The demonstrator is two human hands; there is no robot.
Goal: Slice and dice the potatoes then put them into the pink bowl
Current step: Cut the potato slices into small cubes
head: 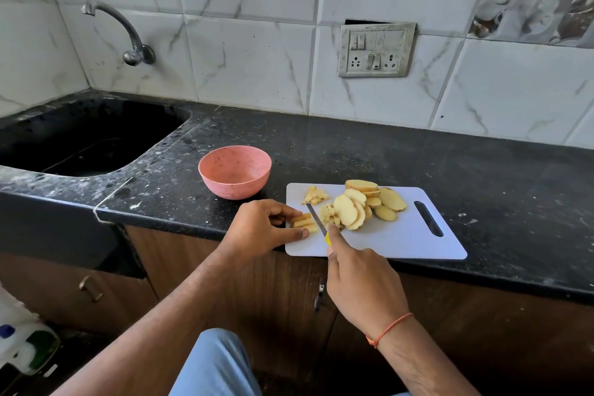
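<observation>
A white cutting board [398,241] lies on the black counter. Round potato slices [369,202] are heaped in its middle, and two small piles of diced potato [315,195] lie to their left. At the board's left edge my left hand [266,225] pinches a few potato strips [303,223] between thumb and fingers. My right hand [360,283] grips a yellow-handled knife [316,219], forefinger along its back; the blade is against the strips. The pink bowl [235,171] stands empty to the left of the board, behind my left hand.
A black sink [80,141] with a wall tap [128,38] is sunk into the counter at the left. A switch and socket plate [376,50] hangs on the tiled wall. Wooden cabinet doors [279,292] run below the counter edge.
</observation>
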